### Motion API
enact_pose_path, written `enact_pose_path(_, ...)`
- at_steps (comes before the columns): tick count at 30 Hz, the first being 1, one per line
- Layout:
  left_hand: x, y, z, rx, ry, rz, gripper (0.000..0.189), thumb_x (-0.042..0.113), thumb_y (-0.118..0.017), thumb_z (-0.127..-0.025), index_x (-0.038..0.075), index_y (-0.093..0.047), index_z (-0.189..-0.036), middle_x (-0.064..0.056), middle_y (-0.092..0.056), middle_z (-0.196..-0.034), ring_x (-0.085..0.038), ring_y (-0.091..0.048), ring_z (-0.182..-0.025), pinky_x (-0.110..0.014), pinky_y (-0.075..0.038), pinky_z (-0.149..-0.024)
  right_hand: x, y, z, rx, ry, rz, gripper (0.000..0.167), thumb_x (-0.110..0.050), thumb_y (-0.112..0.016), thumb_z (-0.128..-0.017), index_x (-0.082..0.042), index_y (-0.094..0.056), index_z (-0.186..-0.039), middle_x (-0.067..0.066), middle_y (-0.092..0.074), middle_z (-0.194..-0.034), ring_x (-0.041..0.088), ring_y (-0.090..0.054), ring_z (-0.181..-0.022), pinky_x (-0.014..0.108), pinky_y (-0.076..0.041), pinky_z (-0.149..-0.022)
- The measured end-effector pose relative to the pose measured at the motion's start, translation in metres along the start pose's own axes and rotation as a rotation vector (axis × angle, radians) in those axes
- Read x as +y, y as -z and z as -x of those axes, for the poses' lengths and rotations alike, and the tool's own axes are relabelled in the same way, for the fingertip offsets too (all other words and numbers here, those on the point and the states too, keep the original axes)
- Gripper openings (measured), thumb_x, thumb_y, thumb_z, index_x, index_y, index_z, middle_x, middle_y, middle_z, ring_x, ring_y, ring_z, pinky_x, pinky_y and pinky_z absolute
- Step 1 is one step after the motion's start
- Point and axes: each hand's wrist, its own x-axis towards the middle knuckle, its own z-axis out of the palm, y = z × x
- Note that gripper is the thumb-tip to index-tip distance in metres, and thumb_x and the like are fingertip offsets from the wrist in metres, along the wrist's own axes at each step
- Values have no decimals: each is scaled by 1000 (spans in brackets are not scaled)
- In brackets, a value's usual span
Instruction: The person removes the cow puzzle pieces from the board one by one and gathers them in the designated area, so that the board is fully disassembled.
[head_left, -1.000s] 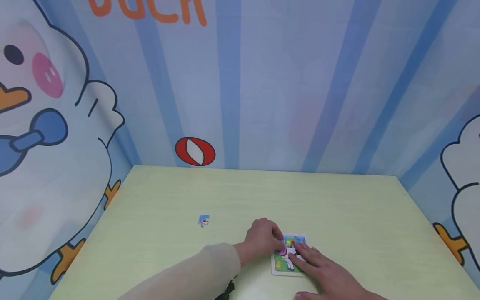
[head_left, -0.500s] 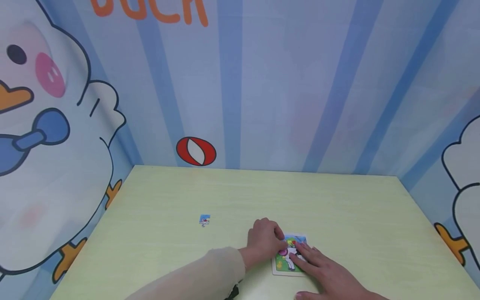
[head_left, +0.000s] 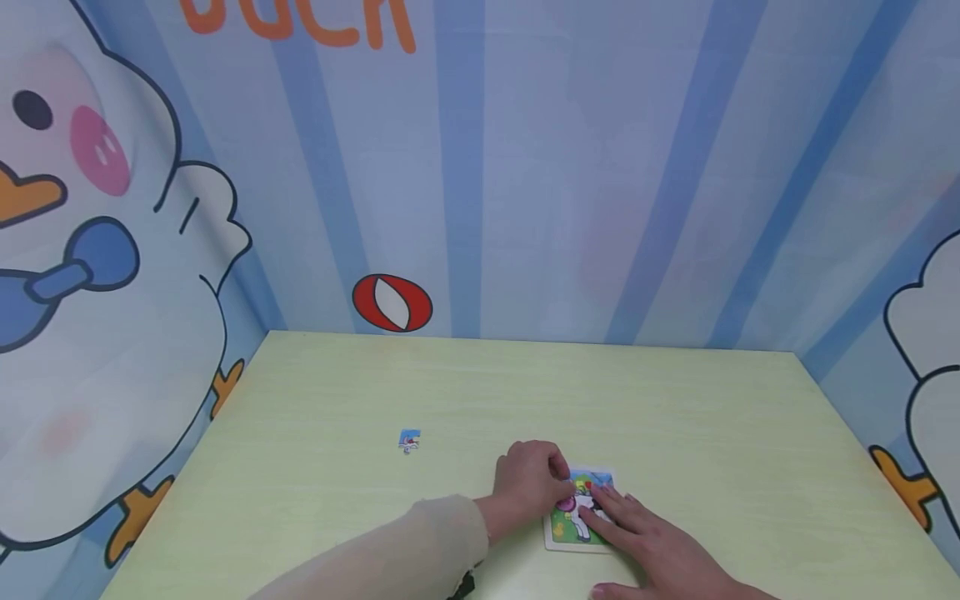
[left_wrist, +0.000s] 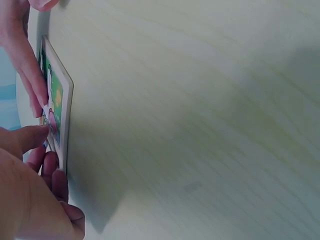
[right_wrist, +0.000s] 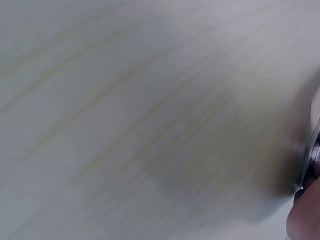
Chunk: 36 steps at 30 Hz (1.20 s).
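The left hand (head_left: 531, 479) pinches what looks like a thin printed jigsaw piece (left_wrist: 51, 142) between thumb and fingers, over the far-left part of a square, pale-rimmed cardboard puzzle board (head_left: 561, 533). The right hand (head_left: 663, 550) lies across that board, fingers extended — probably to stop it sliding. The board sits flat on the pale yellow-green tabletop (head_left: 675, 425); a small blue-and-white loose piece (head_left: 408, 440) lies well apart, left — likely kept clear of both hands.
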Motion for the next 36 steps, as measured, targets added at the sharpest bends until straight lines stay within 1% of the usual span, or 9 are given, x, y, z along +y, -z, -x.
enact_pose_path(4, -2, 0, -1, -19, -5, 57, 20, 19, -90, -86, 18, -70, -84, 11, -63, -72, -7, -56, -72, -33, -46, -78, 0, 0, 0, -2, -7, -6, 85, -79, -58, -93, -35, -43, -164, 9, -38, -171, 41, -44, -151, 59, -49, -108)
enact_pose_path(7, -4, 0, -2, -27, -11, 88, 21, 17, -90, -86, 18, -69, -86, 11, -63, -74, -5, -56, -70, -31, -47, -76, 0, 0, 0, 9, 10, 10, 84, -78, -59, -94, -35, -44, -164, 9, -39, -171, 41, -45, -150, 59, -50, -107)
enact_pose_path(11, -4, 3, -2, -36, -13, 101, 24, 17, -91, -84, 17, -69, -91, 10, -66, -77, -5, -58, -72, -31, -48, -76, 0, 0, 0, 8, 11, 1, 83, -78, -59, -94, -35, -44, -163, 9, -39, -171, 42, -45, -150, 59, -50, -108)
enact_pose_path(14, -4, 5, -3, -57, 8, 114, 24, 18, -92, -84, 16, -71, -95, 10, -68, -79, -6, -59, -75, -31, -48, -79, 0, 1, 0, 5, 10, -7, 83, -78, -59, -94, -35, -45, -163, 8, -38, -171, 43, -45, -150, 60, -50, -107)
enact_pose_path(17, -4, 6, -3, -74, 21, 127, 22, 19, -92, -84, 15, -74, -96, 11, -68, -80, -6, -59, -77, -32, -49, -81, 0, 1, 1, 16, 35, 16, 82, -76, -60, -95, -33, -45, -163, 10, -39, -171, 43, -47, -148, 58, -51, -107)
enact_pose_path(20, -4, 7, -4, -90, 16, 132, 19, 19, -91, -85, 15, -76, -96, 11, -69, -79, -5, -60, -75, -31, -49, -80, 0, 1, 1, 28, 61, 42, 82, -74, -61, -96, -32, -45, -163, 10, -40, -170, 42, -48, -147, 56, -51, -106)
enact_pose_path(23, -3, 9, -5, -103, 5, 141, 16, 19, -90, -86, 15, -77, -95, 11, -69, -78, -4, -61, -72, -29, -50, -78, 1, 2, 1, 29, 65, 44, 82, -74, -60, -96, -32, -45, -164, 9, -39, -170, 40, -48, -148, 56, -50, -108)
enact_pose_path(30, -5, 12, -9, -143, -15, 189, 12, 18, -87, -89, 15, -77, -95, 9, -68, -79, -5, -60, -71, -26, -50, -73, 1, 2, 0, 18, 41, 34, 82, -76, -60, -95, -33, -45, -164, 9, -40, -170, 40, -46, -149, 57, -51, -107)
enact_pose_path(36, -6, 13, -13, -184, -16, 211, 11, 15, -86, -89, 14, -75, -91, 8, -66, -78, -7, -59, -73, -26, -50, -74, 0, 2, 0, -28, -10, 2, 85, -80, -58, -93, -34, -44, -164, 9, -38, -171, 40, -43, -152, 59, -49, -109)
